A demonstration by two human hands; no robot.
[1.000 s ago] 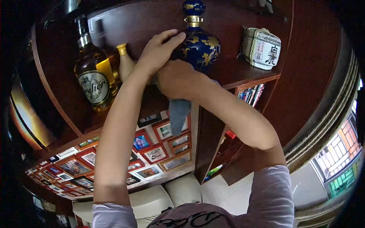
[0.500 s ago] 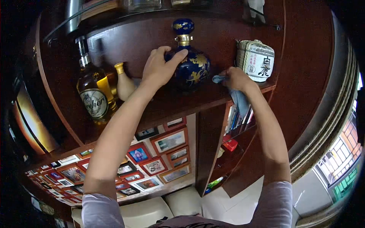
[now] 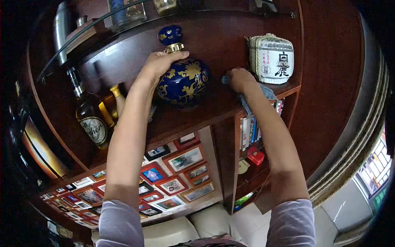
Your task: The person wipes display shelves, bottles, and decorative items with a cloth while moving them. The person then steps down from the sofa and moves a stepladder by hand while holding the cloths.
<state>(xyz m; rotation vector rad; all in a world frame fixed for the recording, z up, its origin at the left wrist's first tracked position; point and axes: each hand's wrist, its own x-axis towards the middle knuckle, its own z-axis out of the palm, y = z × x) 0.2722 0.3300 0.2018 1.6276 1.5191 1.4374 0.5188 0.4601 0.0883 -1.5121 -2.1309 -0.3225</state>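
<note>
A round navy-blue liquor bottle [image 3: 187, 82] with gold flowers and a ball-shaped stopper leans a little to the left on the dark wooden shelf. My left hand [image 3: 158, 65] is closed round its neck, just below the gold collar; some fingers are hidden behind it. To the right, my right hand [image 3: 242, 80] presses a bunched blue-grey cloth [image 3: 269, 93] to the shelf top. Part of the cloth hangs over the front edge under my wrist. Close beside that hand stands a white rope-bound sake cask [image 3: 271, 59] with black characters.
On the left stand a whisky bottle [image 3: 91, 119] and a small gold-topped bottle [image 3: 118, 99], partly behind my left forearm. A glass shelf [image 3: 82, 35] with glassware runs above. Below are books [image 3: 251, 129], a red box [image 3: 255, 155] and framed pictures [image 3: 185, 159].
The blue bottle has shifted left and tilted, and my left hand has moved from its shoulder to its neck. My right hand with the cloth has moved slightly left. The camera view has shifted too.
</note>
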